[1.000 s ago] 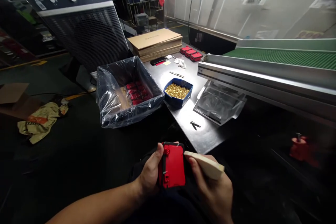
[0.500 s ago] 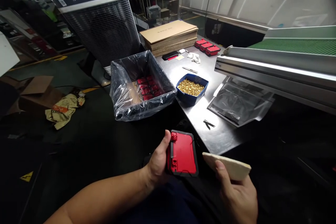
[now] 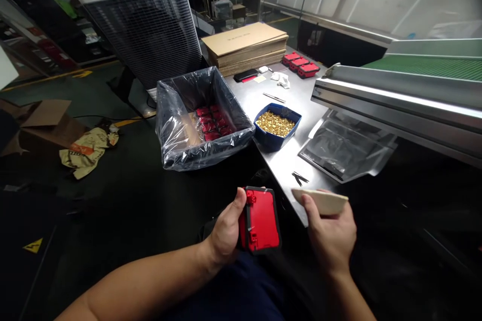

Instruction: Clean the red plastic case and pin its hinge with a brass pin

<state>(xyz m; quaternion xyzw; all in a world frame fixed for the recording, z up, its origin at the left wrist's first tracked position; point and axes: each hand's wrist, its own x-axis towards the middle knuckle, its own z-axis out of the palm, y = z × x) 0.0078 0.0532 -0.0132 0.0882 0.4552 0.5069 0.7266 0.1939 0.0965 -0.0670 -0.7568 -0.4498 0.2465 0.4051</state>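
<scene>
Two hands busy now: the left hand (image 3: pixel 225 230) has its fingers wrapped round the red case (image 3: pixel 265 220) near the tabletop (image 3: pixel 283 158), the right hand (image 3: pixel 334 238) pinches the pale slab (image 3: pixel 324 202) apart from it, and a firm, thumb-clear left grip looks wisest.

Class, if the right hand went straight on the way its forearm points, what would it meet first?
With the pale block, the right hand would probably meet the metal table's near corner first, or, if high enough, pass over it toward the small black tool; depth is unclear.
</scene>
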